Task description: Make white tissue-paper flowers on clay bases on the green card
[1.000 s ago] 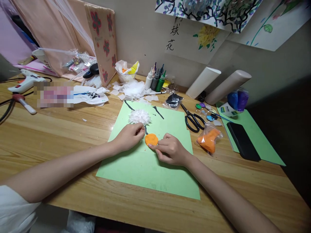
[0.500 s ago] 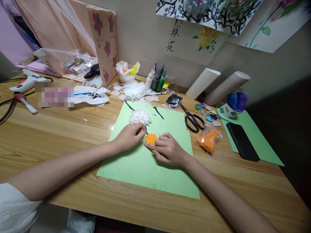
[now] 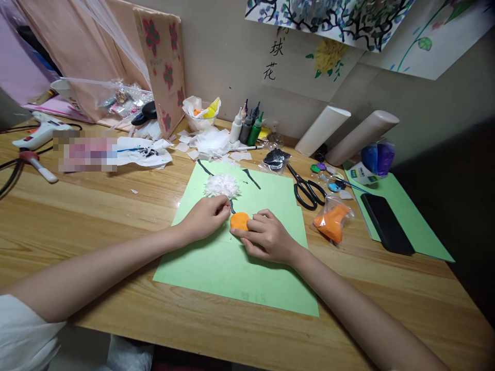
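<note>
A sheet of green paper (image 3: pixel 240 278) lies on the table with a white ruffled paper flower (image 3: pixel 222 186) on it. Dark strips of clay run across the sheet, and one short strip (image 3: pixel 232 206) leads down from the flower to a flat, rounded piece of orange clay (image 3: pixel 240 220). My left hand (image 3: pixel 211 214) rests just below the flower, fingers curled into a pinch beside that strip; what is between the fingertips is hidden. Against the right and lower edge of the orange clay lies my right hand (image 3: pixel 266 237), its index finger along the bottom edge and the other fingers bent.
Black-handled scissors (image 3: pixel 307 190) and a bag of orange clay (image 3: pixel 331 221) lie right of the sheet. Behind it are white paper pieces (image 3: pixel 212 141), paint bottles (image 3: pixel 245 129) and a bag of black clay (image 3: pixel 275 159). A black phone (image 3: pixel 388 224) is farther right; a glue gun (image 3: pixel 40 131) sits left.
The view has shifted very slightly. Both hands keep nearly the same place and pose, and the orange clay stays where it was.
</note>
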A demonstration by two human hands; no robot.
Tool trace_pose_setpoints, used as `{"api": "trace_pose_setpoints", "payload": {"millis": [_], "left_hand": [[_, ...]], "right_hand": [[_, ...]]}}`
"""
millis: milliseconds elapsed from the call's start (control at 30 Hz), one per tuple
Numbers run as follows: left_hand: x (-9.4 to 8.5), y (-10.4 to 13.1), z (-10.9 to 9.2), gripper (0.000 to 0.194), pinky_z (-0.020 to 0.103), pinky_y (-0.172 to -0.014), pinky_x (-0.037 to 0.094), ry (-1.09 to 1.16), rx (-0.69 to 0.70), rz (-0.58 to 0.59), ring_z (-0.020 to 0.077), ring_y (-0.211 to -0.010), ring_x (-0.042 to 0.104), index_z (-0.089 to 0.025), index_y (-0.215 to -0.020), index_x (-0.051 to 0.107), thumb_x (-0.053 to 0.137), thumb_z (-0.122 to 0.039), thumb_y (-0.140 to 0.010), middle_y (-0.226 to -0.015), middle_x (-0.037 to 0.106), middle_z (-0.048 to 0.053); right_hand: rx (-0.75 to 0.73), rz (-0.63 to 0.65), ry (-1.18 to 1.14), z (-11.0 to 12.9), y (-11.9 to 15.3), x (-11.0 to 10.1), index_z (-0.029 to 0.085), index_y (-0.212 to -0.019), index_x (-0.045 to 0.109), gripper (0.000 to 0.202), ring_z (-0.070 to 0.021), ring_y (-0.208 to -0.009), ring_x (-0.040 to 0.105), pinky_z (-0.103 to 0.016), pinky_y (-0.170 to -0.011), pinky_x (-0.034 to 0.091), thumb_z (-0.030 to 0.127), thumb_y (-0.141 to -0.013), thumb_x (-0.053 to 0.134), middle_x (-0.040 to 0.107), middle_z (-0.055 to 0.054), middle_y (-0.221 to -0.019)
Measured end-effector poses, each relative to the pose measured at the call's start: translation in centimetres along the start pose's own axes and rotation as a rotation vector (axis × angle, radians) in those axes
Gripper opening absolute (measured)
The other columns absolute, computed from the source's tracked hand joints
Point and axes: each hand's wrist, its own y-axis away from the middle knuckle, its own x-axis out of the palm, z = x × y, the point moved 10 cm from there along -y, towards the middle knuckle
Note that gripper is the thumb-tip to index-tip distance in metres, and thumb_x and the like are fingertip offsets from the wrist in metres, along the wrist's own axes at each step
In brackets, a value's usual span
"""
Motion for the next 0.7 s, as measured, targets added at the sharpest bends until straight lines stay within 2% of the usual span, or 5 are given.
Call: {"api": "trace_pose_setpoints", "payload": {"millis": [100,200,533,700], "left_hand": [[0.0,0.0,0.0,0.018,0.023,-0.054,0.03,0.004,-0.01,0.009,0.0109,-0.055,0.042,-0.017,-0.068,0.049,0.04,-0.023,-0.082,-0.059,0.049,-0.004],[0.1,0.0,0.0,0.018,0.023,-0.054,0.03,0.008,-0.014,0.015,0.011,-0.055,0.042,-0.018,-0.068,0.049,0.039,-0.024,-0.083,-0.06,0.049,-0.004],[0.1,-0.1,0.0,0.019,0.024,-0.054,0.029,0.01,0.002,0.012,0.0108,-0.055,0.041,-0.017,-0.068,0.048,0.038,-0.024,-0.083,-0.06,0.049,-0.003],[0.1,-0.1,0.0,0.017,0.023,-0.053,0.03,0.008,-0.009,0.012,0.0104,-0.054,0.041,-0.017,-0.069,0.049,0.04,-0.024,-0.082,-0.059,0.049,-0.004]], "right_hand": [[0.073,-0.058,0.006,-0.8,0.3,-0.6,0.017,-0.107,0.064,0.028,-0.0132,-0.064,0.043,-0.03,-0.073,0.031,0.017,-0.086,0.045,0.052,0.0,-0.066],[0.167,-0.019,0.032,-1.8,0.4,-0.2,0.015,-0.115,0.06,0.032,-0.0137,-0.066,0.045,-0.03,-0.073,0.031,0.02,-0.088,0.044,0.053,-0.002,-0.071],[0.19,0.074,-0.006,-2.2,-0.2,0.7,0.02,-0.113,0.062,0.03,-0.014,-0.068,0.043,-0.031,-0.076,0.029,0.023,-0.089,0.044,0.056,-0.002,-0.074],[0.144,0.071,-0.005,-1.7,-0.2,0.6,0.02,-0.114,0.061,0.031,-0.014,-0.068,0.043,-0.032,-0.075,0.028,0.021,-0.089,0.045,0.058,-0.001,-0.072]]}}
